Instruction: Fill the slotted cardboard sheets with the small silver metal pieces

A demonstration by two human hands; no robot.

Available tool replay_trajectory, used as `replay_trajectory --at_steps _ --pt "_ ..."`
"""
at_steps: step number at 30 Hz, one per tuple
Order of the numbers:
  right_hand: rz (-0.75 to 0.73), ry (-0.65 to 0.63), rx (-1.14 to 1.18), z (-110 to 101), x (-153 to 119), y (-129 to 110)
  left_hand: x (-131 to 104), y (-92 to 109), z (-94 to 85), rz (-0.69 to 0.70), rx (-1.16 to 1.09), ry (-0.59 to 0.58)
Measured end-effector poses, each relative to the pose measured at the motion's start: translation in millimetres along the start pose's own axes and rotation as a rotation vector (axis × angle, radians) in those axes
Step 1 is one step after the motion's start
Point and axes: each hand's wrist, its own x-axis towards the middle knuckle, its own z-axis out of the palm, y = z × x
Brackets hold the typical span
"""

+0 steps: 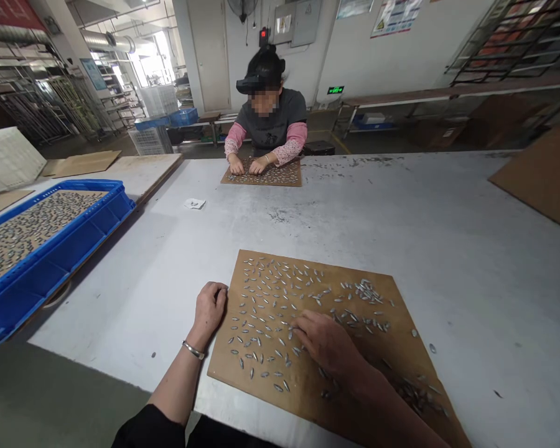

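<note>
A brown cardboard sheet (308, 407) lies on the table before me, with many small grey, spindle-shaped metal pieces on it. On its left half the pieces (261, 305) lie spread apart; on the right they sit in loose piles (366, 291). My right hand (324, 342) is over the middle of the sheet, thumb and fingers pinched at a small metal piece (290, 333), partly hidden by the fingertips. Beside the sheet's left edge rests my left hand (210, 308), its fingers curled, nothing visible in them.
Across the white table (429, 211) a person (270, 118) handles similar pieces on another cardboard sheet (289, 180). At left stands a blue tray (88, 233) of pieces. A small white packet (195, 203) lies on the table, and a cardboard panel (541, 174) is at right.
</note>
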Motion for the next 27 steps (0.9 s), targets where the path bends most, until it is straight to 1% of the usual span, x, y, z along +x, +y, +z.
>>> replay_trajectory --at_steps 5,8,12,15,17,18,20,22,24,27 --pt "0.003 0.004 -0.049 9 4 2 0 0 -0.3 -0.001 0.003 -0.001" --pt "0.035 0.019 -0.046 13 6 7 0 0 -0.1 0.001 0.005 0.001" --pt "0.179 -0.034 -0.025 13 11 8 1 1 -0.2 0.005 0.004 0.004" --pt "0.260 -0.022 -0.040 9 12 5 1 1 -0.5 0.008 0.006 0.004" --pt "0.236 0.014 -0.034 6 10 2 1 1 -0.6 0.009 0.009 0.003" --pt "0.194 0.023 -0.022 4 7 1 1 1 -0.6 0.010 0.010 0.002" --pt "0.073 0.009 0.012 2 3 -3 1 1 -0.3 0.011 0.014 0.000" --pt "-0.019 -0.032 0.022 1 -1 -6 1 1 0.2 0.011 0.018 0.001" --pt "-0.034 -0.055 0.010 2 -2 -9 2 0 0.7 0.010 0.023 0.004" --pt "0.025 -0.065 0.021 6 0 -11 1 -1 1.2 0.012 0.026 0.006"
